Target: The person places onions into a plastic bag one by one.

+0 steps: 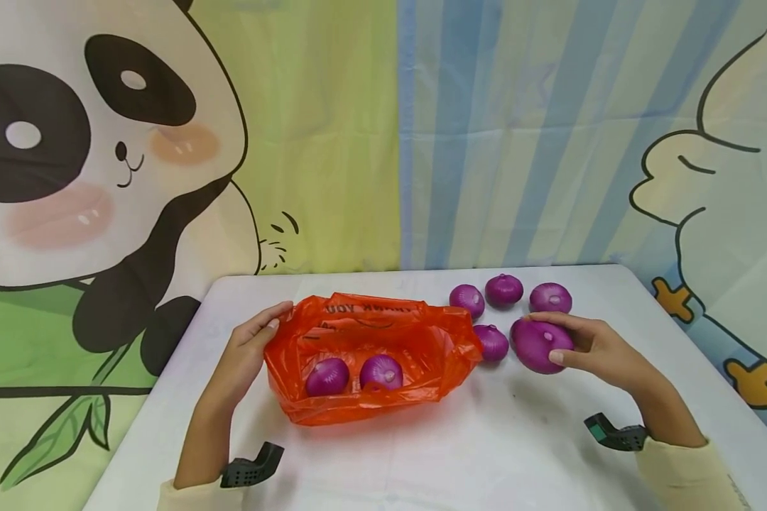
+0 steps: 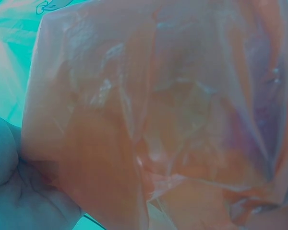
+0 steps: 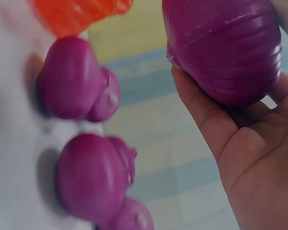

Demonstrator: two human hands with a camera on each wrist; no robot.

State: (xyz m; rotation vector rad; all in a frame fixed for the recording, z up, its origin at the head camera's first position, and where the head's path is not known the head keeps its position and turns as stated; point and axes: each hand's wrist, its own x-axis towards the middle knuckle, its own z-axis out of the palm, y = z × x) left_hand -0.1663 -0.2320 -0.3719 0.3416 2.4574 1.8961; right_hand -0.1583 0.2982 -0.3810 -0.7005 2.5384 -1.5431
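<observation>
My left hand (image 1: 248, 349) pinches the left edge of an orange-red plastic bag (image 1: 377, 410), which lies with its wide mouth spread. Two purple onions, a left one (image 1: 327, 377) and a right one (image 1: 381, 371), sit inside the bag. In the left wrist view, the crinkled bag (image 2: 110, 143) fills most of the picture and hides the left fingertips. My right hand (image 1: 597, 351) holds a large purple onion (image 1: 537, 346) between thumb and fingers, right of the bag. Up close in the right wrist view, this onion (image 3: 225, 52) shows above the table, gripped by the fingers.
Several more purple onions lie on the white table (image 1: 486, 447) beyond and left of the right hand, including a near one (image 1: 492, 343) beside the bag and a far one (image 1: 503, 291). A cartoon-print curtain (image 1: 332, 142) hangs behind the table.
</observation>
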